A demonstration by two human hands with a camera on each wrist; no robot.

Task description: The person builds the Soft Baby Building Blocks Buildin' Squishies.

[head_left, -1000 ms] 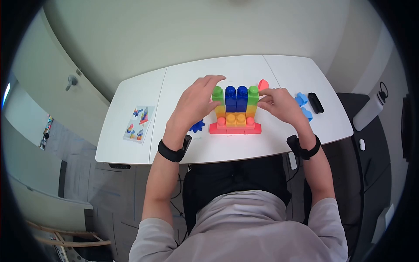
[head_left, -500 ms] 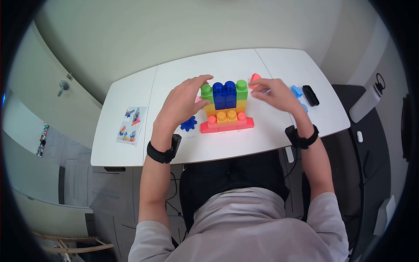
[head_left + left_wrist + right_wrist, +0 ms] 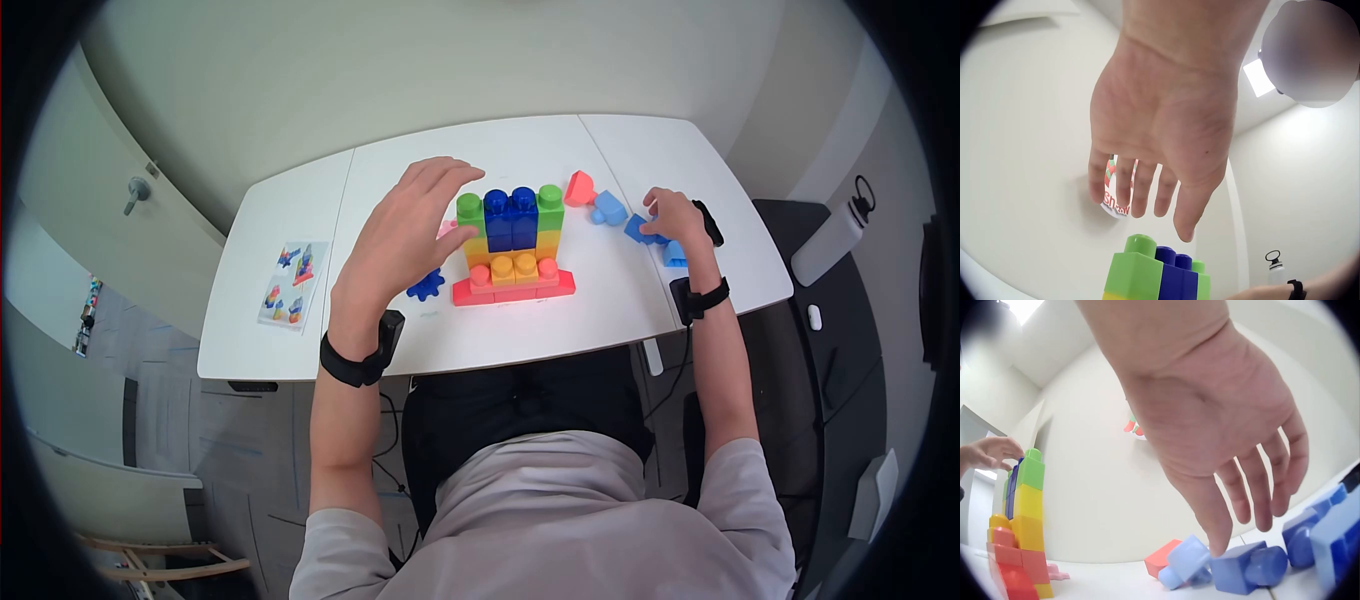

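Note:
A toy-block tower stands mid-table, with dark blue blocks (image 3: 511, 222) at its centre, a green block (image 3: 549, 202) on each side, yellow ones below and a coral base (image 3: 515, 291). Beside its left green column my left hand (image 3: 398, 238) hovers with fingers spread; the left wrist view shows its palm bare, fingertips above the studs. My right hand (image 3: 678, 218) reaches over loose blue blocks at the right, fingers loosely bent. Its thumb tip comes right at the edge of a medium-blue block (image 3: 1235, 570). A light blue block (image 3: 609, 208) and a coral block (image 3: 579, 188) lie left of that hand.
A blue gear (image 3: 427, 286) lies left of the tower base, partly behind the left wrist. A picture sheet (image 3: 292, 285) is on the table's left part. Past the right hand sits a black case (image 3: 709, 224). A white bottle (image 3: 830, 242) stands on the dark side surface.
My right hand has left the tower's right green column and moved right to the loose blue blocks. The left hand has drawn slightly back from the left green column.

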